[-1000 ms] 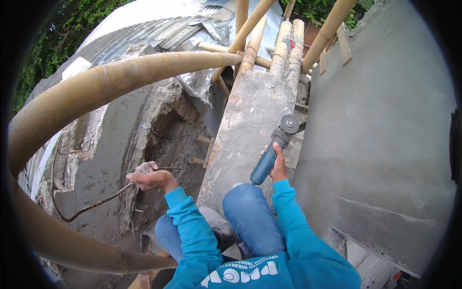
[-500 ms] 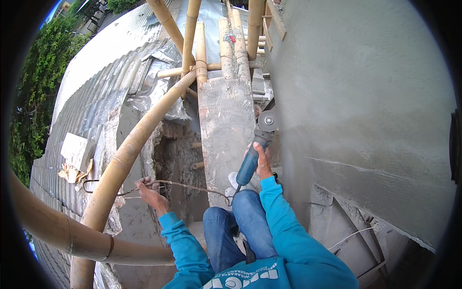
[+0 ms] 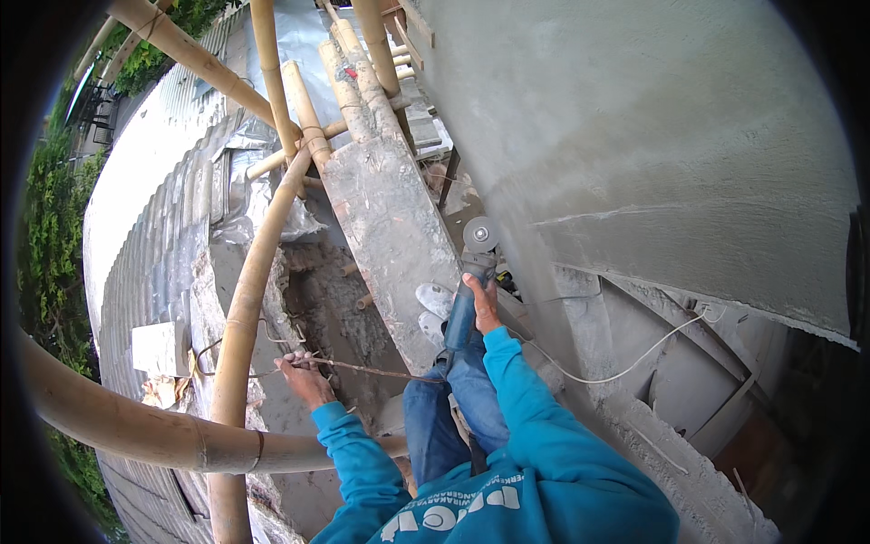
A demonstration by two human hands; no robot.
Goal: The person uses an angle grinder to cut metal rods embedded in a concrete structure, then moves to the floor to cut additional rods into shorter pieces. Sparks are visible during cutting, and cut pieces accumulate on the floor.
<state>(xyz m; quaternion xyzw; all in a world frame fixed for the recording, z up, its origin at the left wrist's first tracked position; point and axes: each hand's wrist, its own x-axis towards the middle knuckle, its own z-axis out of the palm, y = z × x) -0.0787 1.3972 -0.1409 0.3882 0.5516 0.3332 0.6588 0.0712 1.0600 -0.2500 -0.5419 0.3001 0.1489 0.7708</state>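
My right hand (image 3: 483, 306) is wrapped round the blue body of an angle grinder (image 3: 460, 322). Its round cutting disc (image 3: 480, 235) points away from me, near the grey wall, and its tail end is above my knees. A dirty brown power cord (image 3: 373, 369) runs left from the tail to my left hand (image 3: 308, 381), whose fingers are closed on it. Beyond that hand the cord goes on toward an upright bamboo pole (image 3: 243, 313). Below the grinder, my light-coloured shoes (image 3: 433, 299) rest on a cement-smeared plank (image 3: 390, 208).
A thick bamboo rail (image 3: 163, 442) crosses at the lower left. Left of the plank gapes a broken masonry hollow (image 3: 331, 313). Corrugated roofing (image 3: 149, 272) lies farther left. A plastered wall (image 3: 634, 118) stands on the right, with a white cable (image 3: 625, 370) below it.
My view has turned, so the plank now slants and more of the space under the wall shows. The grinder sits slightly lower in the picture. Both hands keep their hold.
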